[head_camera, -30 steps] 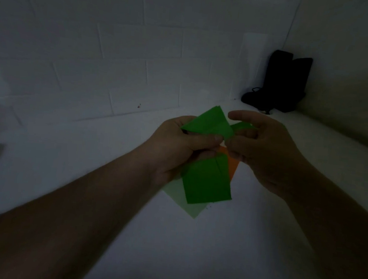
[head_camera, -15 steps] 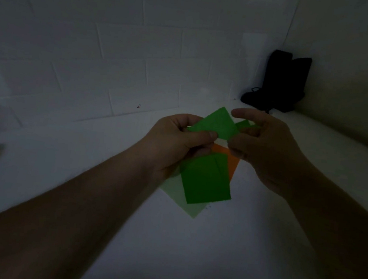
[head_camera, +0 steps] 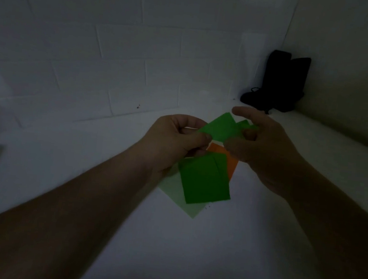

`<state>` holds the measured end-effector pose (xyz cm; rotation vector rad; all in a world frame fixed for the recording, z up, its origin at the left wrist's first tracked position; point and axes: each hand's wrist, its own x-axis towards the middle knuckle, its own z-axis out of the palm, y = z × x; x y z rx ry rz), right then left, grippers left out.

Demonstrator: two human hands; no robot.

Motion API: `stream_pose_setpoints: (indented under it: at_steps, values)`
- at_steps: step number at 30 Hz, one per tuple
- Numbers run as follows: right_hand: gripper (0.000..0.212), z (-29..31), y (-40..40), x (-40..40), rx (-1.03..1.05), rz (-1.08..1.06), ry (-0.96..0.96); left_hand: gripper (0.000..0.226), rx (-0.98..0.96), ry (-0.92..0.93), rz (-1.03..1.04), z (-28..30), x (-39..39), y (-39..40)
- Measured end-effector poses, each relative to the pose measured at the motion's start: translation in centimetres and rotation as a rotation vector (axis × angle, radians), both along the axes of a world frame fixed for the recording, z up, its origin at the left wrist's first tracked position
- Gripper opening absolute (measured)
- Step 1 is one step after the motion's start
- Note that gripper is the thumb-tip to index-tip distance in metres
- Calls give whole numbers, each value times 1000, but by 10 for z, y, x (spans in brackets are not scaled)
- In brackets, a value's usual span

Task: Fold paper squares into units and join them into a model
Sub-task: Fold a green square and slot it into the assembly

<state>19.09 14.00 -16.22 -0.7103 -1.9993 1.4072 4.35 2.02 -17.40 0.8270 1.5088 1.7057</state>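
pinched in both hands above the white surface (head_camera: 189, 253): folded green paper (head_camera: 221, 128).
gripped at its left corner by left hand (head_camera: 174, 138), thumb over curled fingers; clamped at its right edge by right hand (head_camera: 259, 145), forefinger raised. lay beneath on the surface: green square (head_camera: 205, 182), atop pale green sheet (head_camera: 179, 198) and orange sheet (head_camera: 230, 162). stood in far corner: dark object (head_camera: 280, 81).

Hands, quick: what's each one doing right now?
Left hand: closed, thumb and fingers pinching the left edge of the green paper.
Right hand: closed, fingers curled round the same paper's right side.
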Motion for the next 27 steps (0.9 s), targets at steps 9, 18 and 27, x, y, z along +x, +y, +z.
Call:
stream_pose_setpoints:
  at_steps: [9, 18, 27]
  values:
    - [69, 1, 1, 0, 26, -63, -23, 23, -31, 75, -21, -2, -4, -1]
    - [69, 2, 1, 1, 35, -47, -36, 27, -28, 81, -55, -1, -4, -1]
    - [75, -3, 4, 0, 108, -14, -13, 36, -24, 90, -92, 0, -4, -2]
